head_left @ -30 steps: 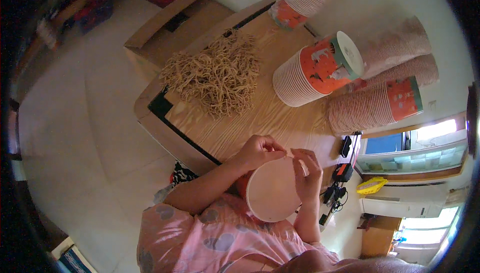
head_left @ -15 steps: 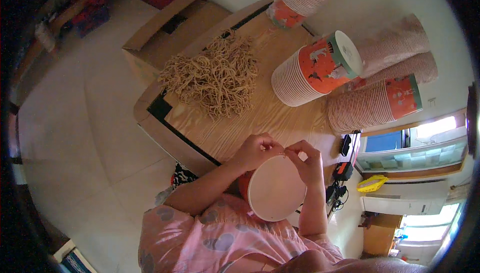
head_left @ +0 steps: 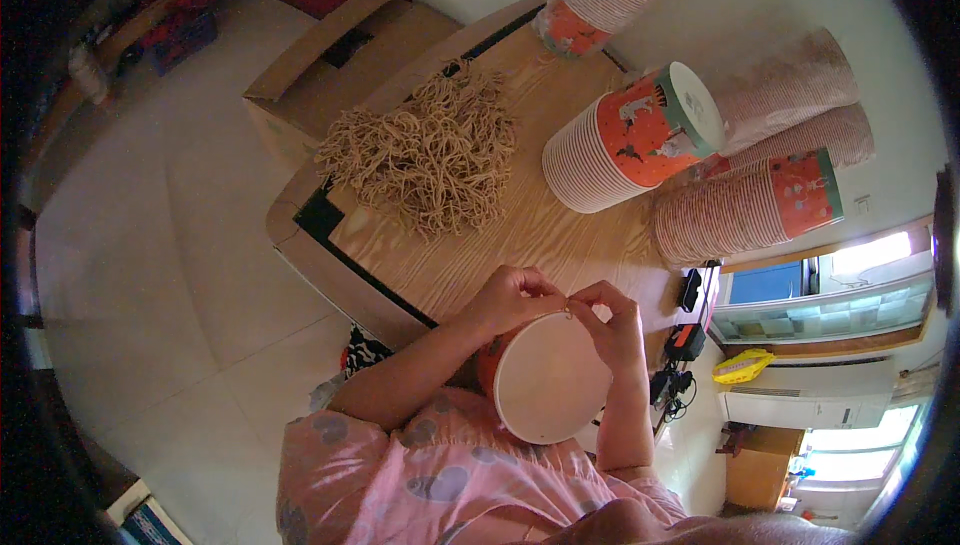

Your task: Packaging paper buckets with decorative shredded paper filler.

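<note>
A round paper bucket (head_left: 552, 380) with a white inside and a red outer wall rests against my lap, its mouth facing up toward me. At its far rim my left hand (head_left: 515, 300) and my right hand (head_left: 612, 320) meet, fingertips pinched together. Between them a short bit of thin pale cord (head_left: 569, 313) shows just inside the rim; the fingers hide most of it. A small dark dot, perhaps a hole, marks the near rim. Beyond my hands, a tangled heap of tan cords (head_left: 430, 155) lies on the wooden table (head_left: 410, 270).
A stack of red and green printed paper buckets (head_left: 640, 135) lies tilted on the table. More wrapped stacks (head_left: 740, 205) lie by the wall, one (head_left: 610, 0) at the far corner. An open cardboard box (head_left: 350, 55) adjoins the table's left side. Black cables (head_left: 675, 385) sit at right.
My fingers have shifted very slightly at the rim, and a bit more of the pale cord shows inside it. The bucket has barely moved.
</note>
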Tool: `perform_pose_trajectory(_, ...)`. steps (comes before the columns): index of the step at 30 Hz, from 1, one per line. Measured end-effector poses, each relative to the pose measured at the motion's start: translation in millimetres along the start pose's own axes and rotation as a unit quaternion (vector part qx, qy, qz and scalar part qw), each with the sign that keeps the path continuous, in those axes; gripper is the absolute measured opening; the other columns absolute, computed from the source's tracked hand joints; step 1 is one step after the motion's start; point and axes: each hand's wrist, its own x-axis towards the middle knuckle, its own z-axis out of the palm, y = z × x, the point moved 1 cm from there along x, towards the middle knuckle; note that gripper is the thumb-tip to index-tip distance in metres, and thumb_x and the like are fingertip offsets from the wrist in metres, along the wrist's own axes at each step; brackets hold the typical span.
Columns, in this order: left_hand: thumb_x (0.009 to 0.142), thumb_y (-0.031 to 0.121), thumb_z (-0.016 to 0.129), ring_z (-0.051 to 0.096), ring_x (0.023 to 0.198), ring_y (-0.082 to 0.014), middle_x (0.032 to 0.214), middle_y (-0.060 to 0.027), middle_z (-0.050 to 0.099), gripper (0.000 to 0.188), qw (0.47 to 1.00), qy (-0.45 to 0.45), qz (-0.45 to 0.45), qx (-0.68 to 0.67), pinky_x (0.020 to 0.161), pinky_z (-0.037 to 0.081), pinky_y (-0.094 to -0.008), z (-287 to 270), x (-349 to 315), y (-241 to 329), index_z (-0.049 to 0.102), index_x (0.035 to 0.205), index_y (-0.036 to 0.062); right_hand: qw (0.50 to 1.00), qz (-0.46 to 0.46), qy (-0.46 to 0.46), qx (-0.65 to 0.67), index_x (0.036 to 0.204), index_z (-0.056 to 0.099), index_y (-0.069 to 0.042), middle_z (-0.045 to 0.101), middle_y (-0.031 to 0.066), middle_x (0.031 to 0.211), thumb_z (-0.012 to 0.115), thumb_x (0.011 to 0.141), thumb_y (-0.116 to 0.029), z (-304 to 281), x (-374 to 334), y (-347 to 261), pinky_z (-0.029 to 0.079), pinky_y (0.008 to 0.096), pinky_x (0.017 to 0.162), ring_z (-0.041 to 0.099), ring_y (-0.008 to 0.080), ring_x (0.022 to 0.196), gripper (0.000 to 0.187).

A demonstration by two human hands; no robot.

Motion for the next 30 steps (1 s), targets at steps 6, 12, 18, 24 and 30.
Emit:
perform_pose_trajectory(6,0.074,0.017,0.07,0.058,0.071,-0.0088,0.078,-0.0039,0.065,0.018,0.998,-0.008,-0.034,-0.051,0.066,0.047,-0.0243,2,1,-2,0.069,0.085,0.0022,1.0,-0.005,-0.001,0.005,0.082,0.065,0.0,0.063,0.0064,0.077,0.068,0.075,-0.005,0,0,5,0.046,0.0264,0.071,0.058,0.014,0.075,0.009)
perform_pose_trajectory(12,0.074,0.017,0.07,0.058,0.07,-0.0094,0.079,-0.0041,0.065,0.019,1.0,0.003,-0.023,-0.016,0.066,0.048,-0.0246,2,3,-3,0.068,0.086,0.0021,0.999,-0.014,0.005,0.038,0.085,0.064,-0.001,0.062,0.0067,0.081,0.066,0.076,-0.003,2,2,-4,0.047,0.0271,0.073,0.058,0.0141,0.078,0.01)
perform_pose_trajectory(18,0.077,0.018,0.067,0.058,0.069,-0.0101,0.081,-0.0048,0.065,0.021,0.999,0.01,-0.033,-0.023,0.065,0.048,-0.0243,3,5,-9,0.065,0.089,0.001,0.997,-0.065,-0.034,0.016,0.09,0.061,0.0,0.062,0.0068,0.083,0.064,0.077,0.001,-1,6,3,0.047,0.0271,0.075,0.058,0.0146,0.081,0.013)
perform_pose_trajectory(24,0.081,0.014,0.061,0.054,0.061,-0.0078,0.083,-0.0056,0.065,0.014,0.991,0.003,-0.08,-0.107,0.055,0.045,-0.0234,-3,8,-22,0.057,0.089,0.0033,0.998,-0.009,-0.041,0.042,0.094,0.06,0.001,0.062,0.0081,0.086,0.061,0.082,-0.005,1,3,1,0.047,0.0286,0.076,0.059,0.0162,0.082,0.013)
perform_pose_trajectory(30,0.084,0.012,0.056,0.053,0.06,-0.0085,0.084,-0.0081,0.066,0.01,0.984,0.018,-0.091,-0.15,0.053,0.044,-0.0235,-8,2,-20,0.052,0.09,0.0042,0.996,0.023,-0.084,0.021,0.095,0.06,0.001,0.063,0.0072,0.088,0.059,0.084,-0.009,1,-6,1,0.046,0.0263,0.076,0.058,0.0129,0.084,0.014)
